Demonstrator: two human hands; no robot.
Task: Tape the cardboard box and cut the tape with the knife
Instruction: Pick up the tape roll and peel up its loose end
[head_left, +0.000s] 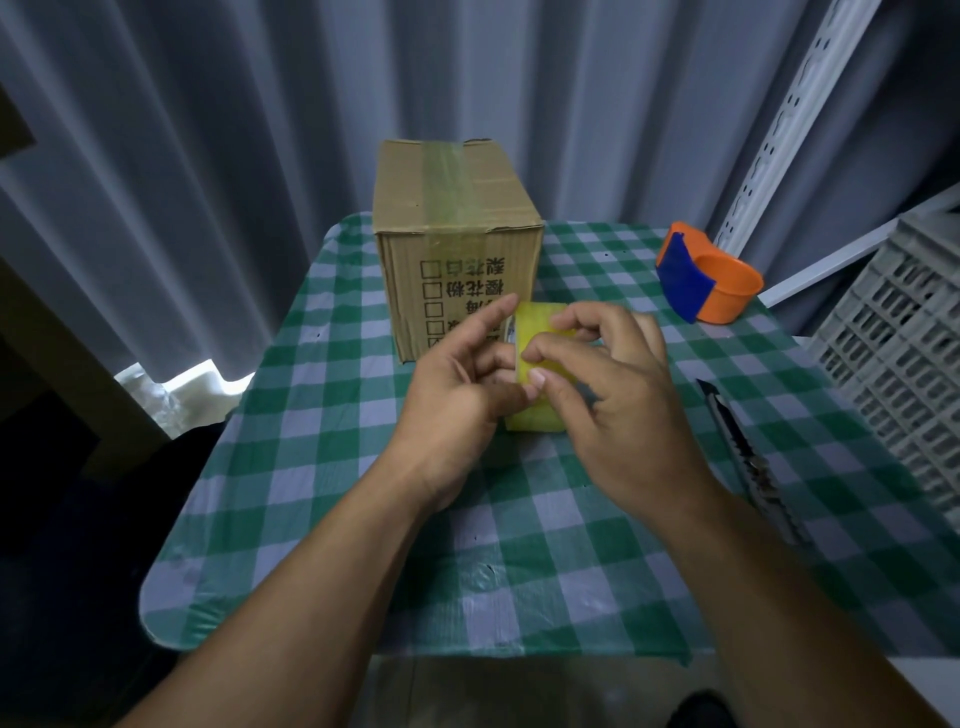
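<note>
A brown cardboard box (457, 208) stands at the far side of the table, with a strip of clear tape running over its top and down the front. Just in front of it I hold a yellowish roll of tape (540, 343) upright in both hands. My left hand (457, 384) grips the roll from the left. My right hand (618, 384) rests on its outer face, with the thumb and fingertips pressed to the tape. A dark utility knife (748, 457) lies on the cloth to the right of my right hand, untouched.
The table carries a green and white checked cloth (332, 467). An orange and blue tape dispenser (701, 275) sits at the far right. A grey plastic crate (904, 353) stands at the right edge. Curtains hang behind the table.
</note>
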